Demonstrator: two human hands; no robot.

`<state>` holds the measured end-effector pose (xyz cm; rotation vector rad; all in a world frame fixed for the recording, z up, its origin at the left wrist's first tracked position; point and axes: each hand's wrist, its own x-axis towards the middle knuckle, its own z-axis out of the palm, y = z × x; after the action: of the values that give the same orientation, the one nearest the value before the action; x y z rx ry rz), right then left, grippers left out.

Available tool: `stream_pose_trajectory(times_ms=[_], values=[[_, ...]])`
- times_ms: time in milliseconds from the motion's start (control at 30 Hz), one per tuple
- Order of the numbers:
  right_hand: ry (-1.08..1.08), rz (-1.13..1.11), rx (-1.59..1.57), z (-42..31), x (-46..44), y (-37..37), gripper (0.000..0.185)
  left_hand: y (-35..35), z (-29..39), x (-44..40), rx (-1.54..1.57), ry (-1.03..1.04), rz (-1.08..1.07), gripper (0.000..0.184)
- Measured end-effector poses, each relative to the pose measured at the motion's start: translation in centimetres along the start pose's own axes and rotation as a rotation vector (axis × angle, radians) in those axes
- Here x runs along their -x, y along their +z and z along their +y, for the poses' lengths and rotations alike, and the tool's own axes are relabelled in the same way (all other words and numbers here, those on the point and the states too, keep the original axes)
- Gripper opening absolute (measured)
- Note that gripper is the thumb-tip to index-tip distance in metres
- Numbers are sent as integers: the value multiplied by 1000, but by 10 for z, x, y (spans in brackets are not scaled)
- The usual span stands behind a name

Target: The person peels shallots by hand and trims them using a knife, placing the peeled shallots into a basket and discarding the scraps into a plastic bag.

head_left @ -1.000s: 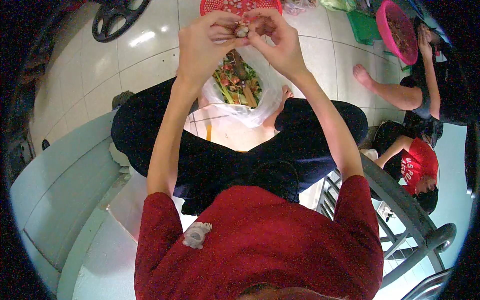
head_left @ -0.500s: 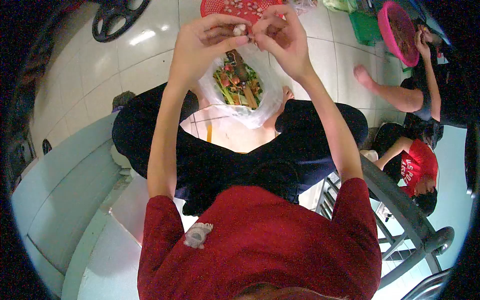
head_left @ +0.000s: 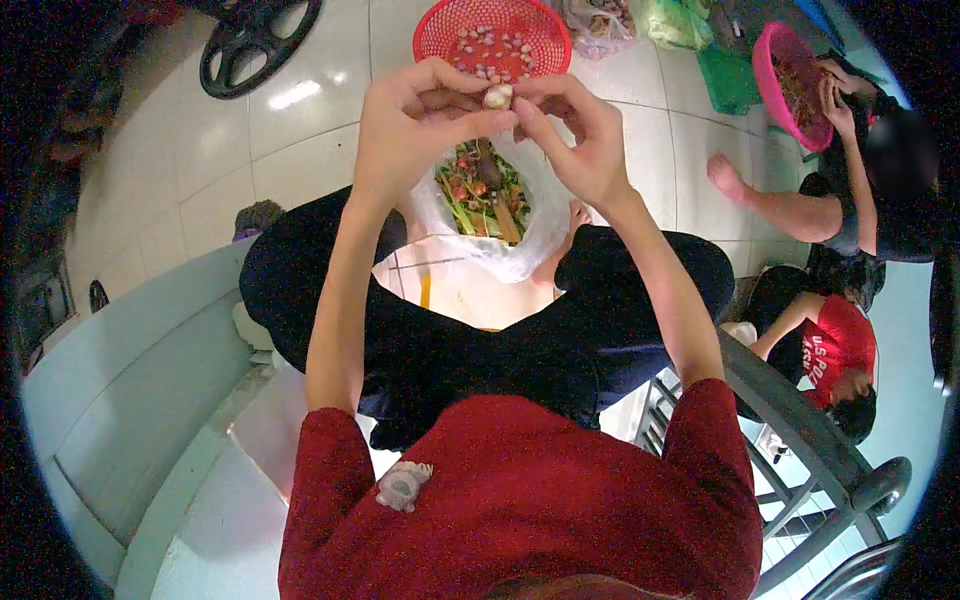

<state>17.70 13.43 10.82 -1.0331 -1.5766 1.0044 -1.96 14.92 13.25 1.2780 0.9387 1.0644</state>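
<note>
A small whitish garlic bulb [head_left: 498, 97] is pinched between the fingertips of my left hand [head_left: 425, 115], over the open bag. From the other side, my right hand [head_left: 572, 125] has its thumb and fingertips closed on the same bulb. Just beyond both hands stands a red mesh basket [head_left: 545, 40] with several small pale pieces lying in it. Below the hands, between my feet, a clear plastic bag [head_left: 540, 215] sits open, holding green stalks, reddish bits and brown scraps.
To the right, a person handles something at a pink basin [head_left: 772, 80]. Beside it lie a green basket [head_left: 728, 80] and plastic bags [head_left: 680, 22]. Another person in a red shirt [head_left: 840, 335] sits behind a grey railing [head_left: 790, 395]. A black wheel-shaped object [head_left: 235, 70] is at upper left.
The view has tilted, so the red basket shows more fully. The bulb is turned and shows more plainly between my fingertips; my right fingers have straightened towards it.
</note>
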Motion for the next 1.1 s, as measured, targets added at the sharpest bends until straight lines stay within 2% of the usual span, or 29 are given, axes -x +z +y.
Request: stream_pose_trajectory(times_ms=[33,100,167,267,300,400,433,500,600,667,800,867,1100], values=[[-8,0,1,-2,0,-1,18,1,1,1,14,5,-12,27],[-167,-4,227,-5,0,-6,19,1,2,3,22,21,-25,26],[-198,-18,272,-12,1,-8,20,1,1,4,-21,-44,-16,26],[-282,-24,350,-14,-5,-9,18,-1,-5,0,4,-5,-47,24],[-253,-27,348,-14,-5,-8,17,1,3,1,2,-67,-50,23],[-229,-17,358,-12,-10,-8,17,2,12,0,-29,-69,-29,22],[-194,-6,348,-13,-11,-7,15,1,3,-2,82,-70,-33,22],[-164,7,336,-9,-14,-5,14,-1,-1,-4,75,-49,-40,23],[-84,44,214,-2,-15,-3,12,-3,-1,-4,112,-56,-52,27],[-48,41,177,-2,-15,-3,16,-4,-1,-4,154,-79,-54,28],[-71,27,123,-7,-12,3,22,-6,-3,-6,95,-45,-58,28],[-193,37,229,-7,-13,6,25,-6,-6,-6,94,-46,-59,28],[-39,-18,146,-8,-14,3,19,-3,-9,-2,-25,-20,3,29]])
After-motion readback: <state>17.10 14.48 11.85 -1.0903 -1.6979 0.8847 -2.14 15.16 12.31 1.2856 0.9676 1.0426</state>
